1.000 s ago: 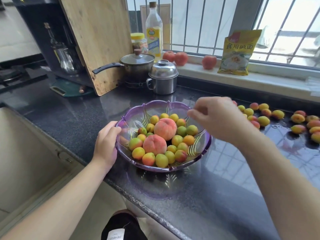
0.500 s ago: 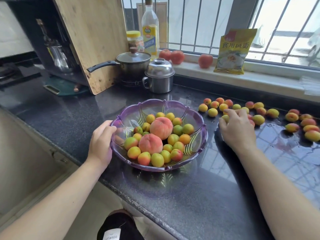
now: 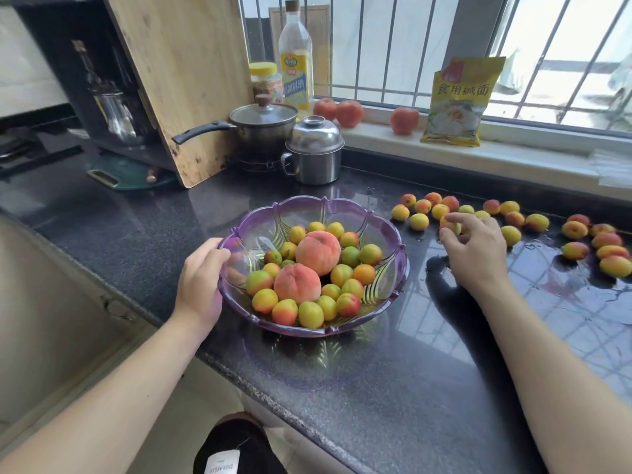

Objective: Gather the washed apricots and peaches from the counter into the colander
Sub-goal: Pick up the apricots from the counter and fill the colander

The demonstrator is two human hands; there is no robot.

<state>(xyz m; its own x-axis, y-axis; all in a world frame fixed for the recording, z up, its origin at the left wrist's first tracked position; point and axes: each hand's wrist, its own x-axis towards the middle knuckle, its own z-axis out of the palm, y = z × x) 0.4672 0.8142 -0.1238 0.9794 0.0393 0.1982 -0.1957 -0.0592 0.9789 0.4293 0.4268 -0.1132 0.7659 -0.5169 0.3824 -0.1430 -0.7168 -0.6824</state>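
Note:
A purple translucent colander stands on the black counter. It holds two peaches and several apricots. My left hand grips its left rim. To its right, several loose apricots lie on the wet counter, with another cluster farther right. My right hand rests among the nearer ones, thumb and fingers curled around one apricot that still sits on the counter.
Behind the colander stand a lidded steel pot, a saucepan, a leaning wooden cutting board and an oil bottle. Tomatoes and a yellow packet sit on the windowsill. A sink lies left.
My right hand has moved from above the colander's right rim out to the loose apricots and curled around one. My left hand has stayed on the rim.

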